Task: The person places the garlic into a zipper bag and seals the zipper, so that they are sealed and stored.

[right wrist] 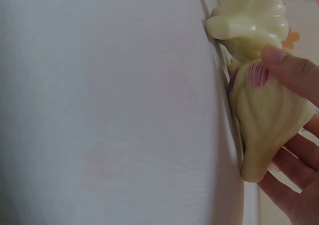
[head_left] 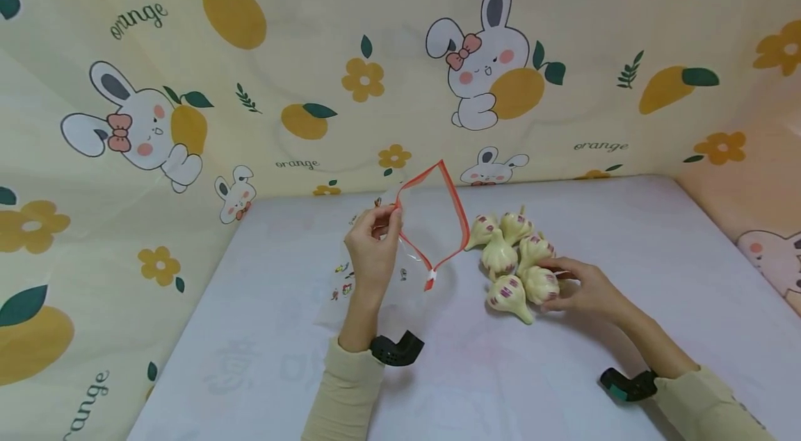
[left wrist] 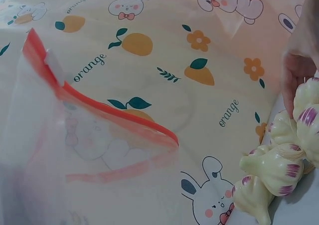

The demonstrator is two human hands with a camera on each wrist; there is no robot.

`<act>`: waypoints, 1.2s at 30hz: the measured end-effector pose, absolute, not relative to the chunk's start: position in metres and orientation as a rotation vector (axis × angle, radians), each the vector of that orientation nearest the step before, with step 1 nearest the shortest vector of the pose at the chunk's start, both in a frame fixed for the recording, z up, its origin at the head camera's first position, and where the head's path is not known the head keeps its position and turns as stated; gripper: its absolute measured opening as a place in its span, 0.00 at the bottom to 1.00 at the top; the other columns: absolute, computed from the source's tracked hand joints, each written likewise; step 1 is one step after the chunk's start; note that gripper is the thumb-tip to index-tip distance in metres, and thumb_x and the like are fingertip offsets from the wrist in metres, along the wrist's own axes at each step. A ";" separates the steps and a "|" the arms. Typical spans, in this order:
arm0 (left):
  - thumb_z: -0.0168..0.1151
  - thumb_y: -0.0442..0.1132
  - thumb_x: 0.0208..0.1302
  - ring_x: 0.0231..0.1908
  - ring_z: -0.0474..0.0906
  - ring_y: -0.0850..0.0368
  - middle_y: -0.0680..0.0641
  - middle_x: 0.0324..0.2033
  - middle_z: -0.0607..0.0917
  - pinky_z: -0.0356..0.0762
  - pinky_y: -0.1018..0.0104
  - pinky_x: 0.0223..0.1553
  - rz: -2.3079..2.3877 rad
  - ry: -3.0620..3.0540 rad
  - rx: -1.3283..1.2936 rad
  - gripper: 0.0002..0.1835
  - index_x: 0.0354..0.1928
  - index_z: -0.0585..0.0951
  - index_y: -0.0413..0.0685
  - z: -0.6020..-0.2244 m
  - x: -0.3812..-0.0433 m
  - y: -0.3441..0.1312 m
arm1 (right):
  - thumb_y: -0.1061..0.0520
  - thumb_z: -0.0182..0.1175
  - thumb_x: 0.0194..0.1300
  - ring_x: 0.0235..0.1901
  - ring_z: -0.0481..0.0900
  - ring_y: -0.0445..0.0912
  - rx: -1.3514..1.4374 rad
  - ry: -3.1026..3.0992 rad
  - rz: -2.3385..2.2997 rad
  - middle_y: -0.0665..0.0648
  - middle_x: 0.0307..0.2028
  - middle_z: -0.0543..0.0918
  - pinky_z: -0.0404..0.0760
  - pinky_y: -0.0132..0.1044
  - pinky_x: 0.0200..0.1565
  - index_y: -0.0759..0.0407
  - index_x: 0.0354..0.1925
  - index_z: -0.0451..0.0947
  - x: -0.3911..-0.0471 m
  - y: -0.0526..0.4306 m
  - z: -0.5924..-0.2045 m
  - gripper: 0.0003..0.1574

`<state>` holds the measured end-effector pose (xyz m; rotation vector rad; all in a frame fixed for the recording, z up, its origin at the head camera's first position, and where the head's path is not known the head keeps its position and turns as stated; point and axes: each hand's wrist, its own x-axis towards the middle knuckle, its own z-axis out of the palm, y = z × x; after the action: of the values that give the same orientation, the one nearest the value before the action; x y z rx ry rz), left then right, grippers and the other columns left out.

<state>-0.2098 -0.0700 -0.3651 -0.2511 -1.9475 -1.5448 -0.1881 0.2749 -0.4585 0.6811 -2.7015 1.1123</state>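
Observation:
A clear zip bag (head_left: 459, 208) with a red rim and small printed pictures is held up in the head view, its mouth spread wide. My left hand (head_left: 373, 246) pinches the rim at its left side. In the left wrist view the red-edged bag (left wrist: 124, 108) fills the left half, and the left fingers are out of frame. To the right of the bag, several garlic bulbs (head_left: 499, 257) with purple streaks lie bunched together. My right hand (head_left: 591, 291) grips the nearest right bulb (head_left: 541, 284), thumb on one side and fingers on the other. In the right wrist view that garlic bulb (right wrist: 271, 112) lies against the table.
A white-covered table (head_left: 250, 316) lies under everything. Behind it hangs a cream cloth (head_left: 400, 10) printed with rabbits and oranges. Black wrist cameras (head_left: 397, 348) sit on both wrists. Another bulb (head_left: 508, 296) lies left of the gripped one, stem pointing forward.

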 end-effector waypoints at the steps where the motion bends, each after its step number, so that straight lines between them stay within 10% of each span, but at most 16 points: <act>1: 0.64 0.37 0.63 0.31 0.83 0.46 0.35 0.31 0.85 0.80 0.84 0.35 -1.543 -1.943 -0.252 0.11 0.38 0.83 0.31 -0.365 -0.210 -0.070 | 0.58 0.80 0.36 0.44 0.66 0.15 0.670 -2.725 1.099 0.68 0.48 0.82 0.82 0.31 0.44 0.66 0.53 0.77 -0.188 0.275 -0.458 0.43; 31: 0.64 0.37 0.63 0.32 0.83 0.46 0.36 0.32 0.85 0.80 0.84 0.36 -1.563 -1.916 -0.251 0.11 0.38 0.83 0.32 -0.362 -0.210 -0.071 | 0.59 0.78 0.42 0.42 0.69 0.16 0.602 -2.716 1.110 0.70 0.51 0.82 0.74 0.19 0.44 0.66 0.55 0.76 -0.184 0.275 -0.434 0.41; 36: 0.64 0.37 0.63 0.31 0.83 0.46 0.36 0.31 0.85 0.80 0.84 0.36 -1.563 -1.921 -0.235 0.11 0.38 0.83 0.32 -0.362 -0.208 -0.071 | 0.62 0.77 0.42 0.42 0.72 0.17 0.620 -2.643 1.195 0.40 0.50 0.82 0.76 0.17 0.43 0.65 0.55 0.77 -0.184 0.270 -0.433 0.38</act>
<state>-0.2084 -0.0715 -0.3619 -0.2348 -1.9212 -1.5633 -0.1837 0.2698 -0.4332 0.6201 -2.6427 1.1952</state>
